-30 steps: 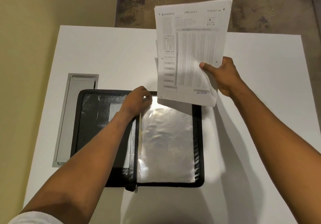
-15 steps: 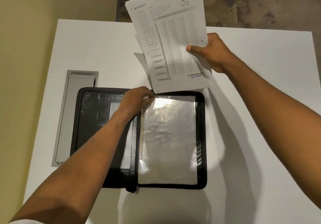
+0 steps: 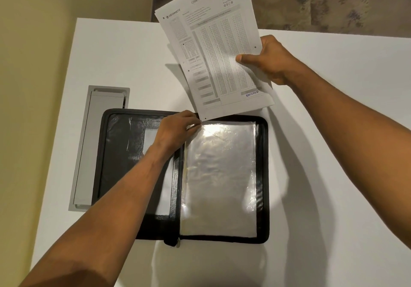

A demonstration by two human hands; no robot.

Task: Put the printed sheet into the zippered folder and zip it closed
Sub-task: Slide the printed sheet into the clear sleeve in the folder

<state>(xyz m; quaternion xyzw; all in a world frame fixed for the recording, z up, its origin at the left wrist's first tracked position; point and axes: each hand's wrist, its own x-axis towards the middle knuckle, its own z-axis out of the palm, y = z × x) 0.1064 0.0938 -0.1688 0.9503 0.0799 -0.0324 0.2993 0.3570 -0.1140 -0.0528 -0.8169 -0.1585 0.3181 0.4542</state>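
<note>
A black zippered folder (image 3: 263, 175) lies open flat on the white table (image 3: 333, 175). Its right half holds shiny clear plastic sleeves (image 3: 219, 175). My left hand (image 3: 178, 131) pinches the top left corner of the uppermost sleeve near the spine. My right hand (image 3: 269, 62) grips the printed sheet (image 3: 213, 48), a form full of small bubbles, by its right edge. The sheet hangs tilted in the air just beyond the folder's far edge, its lower left corner close to my left fingertips. The zip pull (image 3: 178, 242) sits at the near end of the spine.
A grey recessed cable tray (image 3: 89, 148) is set into the table left of the folder, partly under its left edge. A yellow wall runs along the left side. Patterned floor shows beyond the table's far edge.
The sheet has swung leftward and tilted, its lower corner now near the sleeve's top left corner. My left hand stays pinched at the sleeve corner. The view has shifted slightly.
</note>
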